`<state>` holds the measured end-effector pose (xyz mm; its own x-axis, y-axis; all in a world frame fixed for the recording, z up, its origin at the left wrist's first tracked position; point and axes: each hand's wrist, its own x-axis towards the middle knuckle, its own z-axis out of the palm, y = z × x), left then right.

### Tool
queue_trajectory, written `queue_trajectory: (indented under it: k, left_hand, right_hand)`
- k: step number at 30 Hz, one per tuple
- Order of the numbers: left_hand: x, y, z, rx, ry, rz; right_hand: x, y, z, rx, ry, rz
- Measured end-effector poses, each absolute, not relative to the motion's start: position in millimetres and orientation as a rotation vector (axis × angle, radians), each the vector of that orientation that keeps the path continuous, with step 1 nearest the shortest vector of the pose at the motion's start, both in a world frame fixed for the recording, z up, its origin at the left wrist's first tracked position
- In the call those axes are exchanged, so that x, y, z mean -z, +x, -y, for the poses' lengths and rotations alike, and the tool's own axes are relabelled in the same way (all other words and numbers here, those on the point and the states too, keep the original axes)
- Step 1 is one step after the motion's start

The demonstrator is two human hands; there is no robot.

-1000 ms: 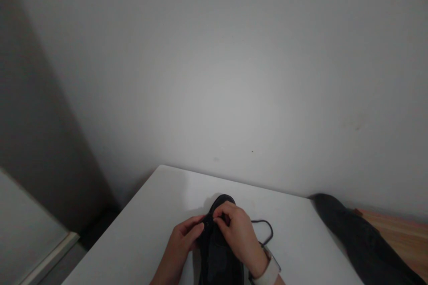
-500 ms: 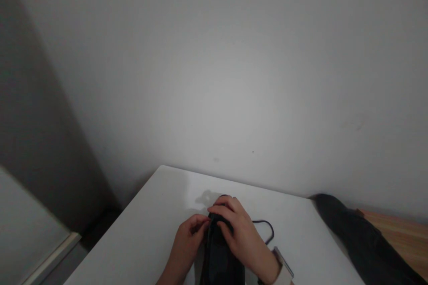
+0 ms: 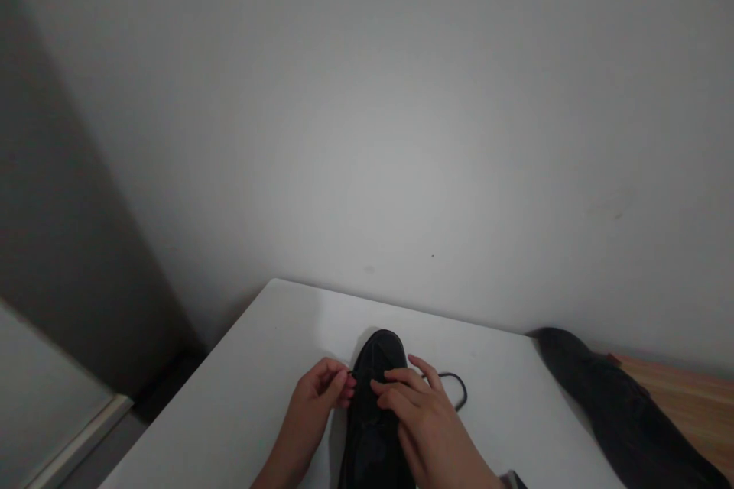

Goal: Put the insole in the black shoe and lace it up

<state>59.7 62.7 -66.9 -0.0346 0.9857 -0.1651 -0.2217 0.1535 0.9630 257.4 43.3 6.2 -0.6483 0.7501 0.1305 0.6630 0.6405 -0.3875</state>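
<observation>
Left hand (image 3: 318,397) and right hand (image 3: 421,416) pinch the black shoe's (image 3: 375,412) lace (image 3: 453,390).

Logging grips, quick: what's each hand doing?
Left hand: pinched shut on the shoelace beside the black shoe.
Right hand: fingers resting on the shoe, grip unclear.

Left hand (image 3: 318,395) palm-in, fingertips pinched together. Right hand (image 3: 421,416) palm-down, fingers extended toward left; fingertips of both nearly meet.

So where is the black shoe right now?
The black shoe lies bottom centre on the white table, toe toward the wall, between the left hand and right hand.
</observation>
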Motion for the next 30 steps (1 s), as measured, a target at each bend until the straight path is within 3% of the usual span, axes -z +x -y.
queue_trajectory:
  k: [13,30]
  left_hand:
    - [41,43,-57,-1.334,0.762,-1.082]
    - [-5,-71,-36,-1.959,0.742,-1.16]
  right_hand:
    - [-2,261,-42,-0.484,-1.175,2.508]
    - [-2,260,-37,-0.562,-1.239,2.428]
